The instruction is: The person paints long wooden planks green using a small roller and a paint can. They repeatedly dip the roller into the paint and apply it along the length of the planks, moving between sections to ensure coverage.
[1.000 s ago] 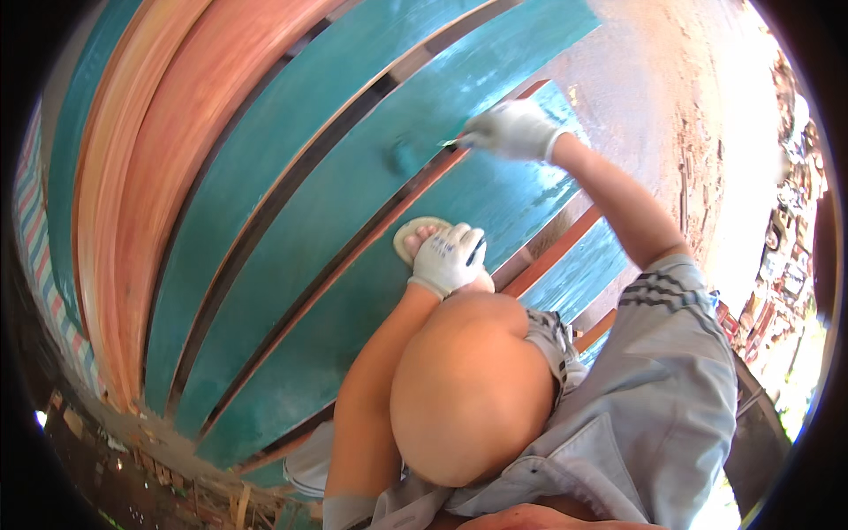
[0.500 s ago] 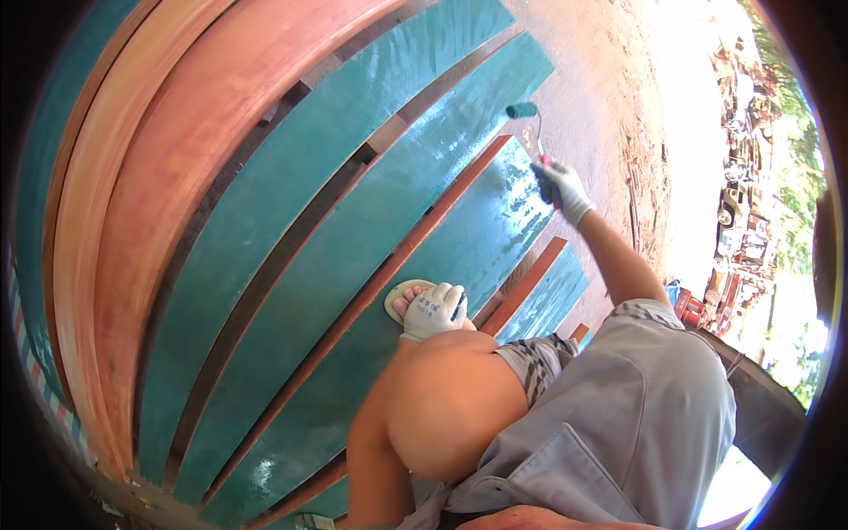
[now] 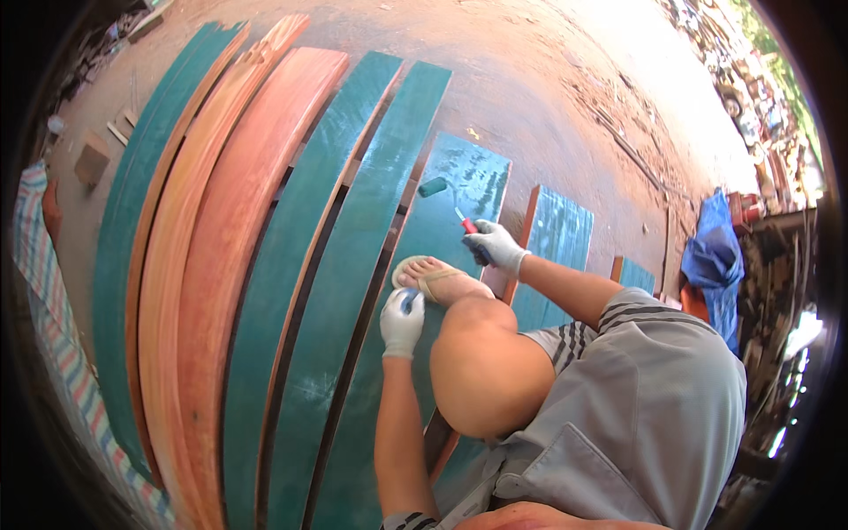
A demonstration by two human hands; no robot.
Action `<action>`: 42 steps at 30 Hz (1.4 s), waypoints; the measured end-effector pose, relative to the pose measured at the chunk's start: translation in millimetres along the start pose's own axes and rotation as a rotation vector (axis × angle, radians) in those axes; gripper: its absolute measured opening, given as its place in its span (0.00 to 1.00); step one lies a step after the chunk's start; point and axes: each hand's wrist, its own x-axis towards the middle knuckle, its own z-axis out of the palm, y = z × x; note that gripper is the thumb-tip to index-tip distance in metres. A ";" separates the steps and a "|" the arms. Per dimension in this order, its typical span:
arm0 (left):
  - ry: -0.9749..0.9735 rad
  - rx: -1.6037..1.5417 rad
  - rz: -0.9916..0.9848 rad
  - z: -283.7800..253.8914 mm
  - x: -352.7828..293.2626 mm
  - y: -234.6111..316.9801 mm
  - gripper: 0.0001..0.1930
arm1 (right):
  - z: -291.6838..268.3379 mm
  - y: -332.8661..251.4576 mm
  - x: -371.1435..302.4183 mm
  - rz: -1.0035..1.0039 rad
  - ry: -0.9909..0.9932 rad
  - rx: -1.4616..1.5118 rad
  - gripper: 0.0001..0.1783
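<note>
My gloved right hand (image 3: 497, 247) is closed round the red-and-black handle of a small paint roller (image 3: 433, 186). Its green sleeve is over the far part of a glossy green-painted board (image 3: 464, 163); I cannot tell whether the two touch. My left hand (image 3: 402, 325), in a white glove with a blue palm side, has its fingers curled in and nothing visible in them. It is beside my sandalled foot (image 3: 433, 272), which stands on that same board.
Other green boards (image 3: 362, 212) lie side by side with gaps between. Left of them are bare reddish planks (image 3: 265, 177) and another green board (image 3: 141, 194). A striped sheet (image 3: 62, 327) runs along the left edge; a blue tarp (image 3: 714, 256) hangs at right.
The view has shifted and takes in more of the boards. My left hand has come off my foot to its left. The roller has come back from past the board's end to over it.
</note>
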 end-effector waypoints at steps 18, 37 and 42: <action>-0.098 0.056 -0.443 -87.5 -310.4 -25.9 0.13 | -130.3 58.8 -102.7 -0.077 0.349 0.246 0.11; -0.296 0.273 -0.300 -93.1 -323.6 59.9 0.23 | -32.9 -173.7 -174.3 -0.707 -0.335 -0.348 0.22; -0.356 0.228 -0.308 -75.0 -343.3 69.3 0.22 | 181.5 -201.4 -292.4 -0.936 -0.647 -1.053 0.22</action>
